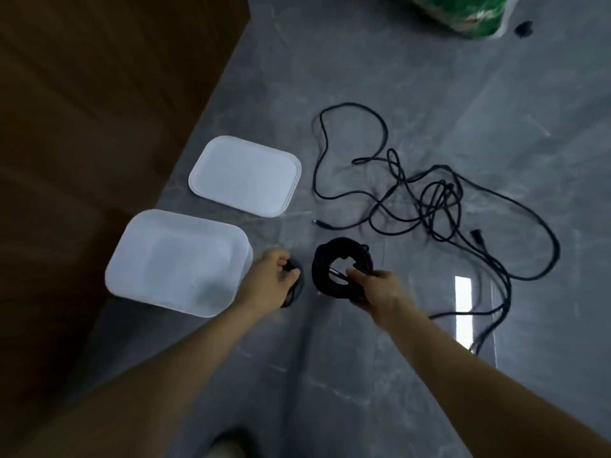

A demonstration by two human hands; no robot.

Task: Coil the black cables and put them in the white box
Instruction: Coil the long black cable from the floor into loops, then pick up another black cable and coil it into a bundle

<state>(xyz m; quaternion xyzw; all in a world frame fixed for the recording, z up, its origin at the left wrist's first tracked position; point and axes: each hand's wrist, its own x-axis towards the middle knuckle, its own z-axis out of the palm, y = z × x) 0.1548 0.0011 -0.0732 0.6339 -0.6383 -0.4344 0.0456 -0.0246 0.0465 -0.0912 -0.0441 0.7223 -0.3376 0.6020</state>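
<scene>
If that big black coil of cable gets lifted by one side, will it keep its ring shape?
Probably sags: the black coiled cable shows no tie, and the right hand grips only one side. The loose black cables on the grey floor lie limp, so loops may slip.

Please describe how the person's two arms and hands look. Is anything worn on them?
Both arms are bare from the frame's lower edge to the fingers: no sleeves show. The left hand and the right hand wear no gloves. No watch, bracelet or ring is visible on either, though the picture is slightly blurred, so a thin ring cannot be excluded.
</scene>
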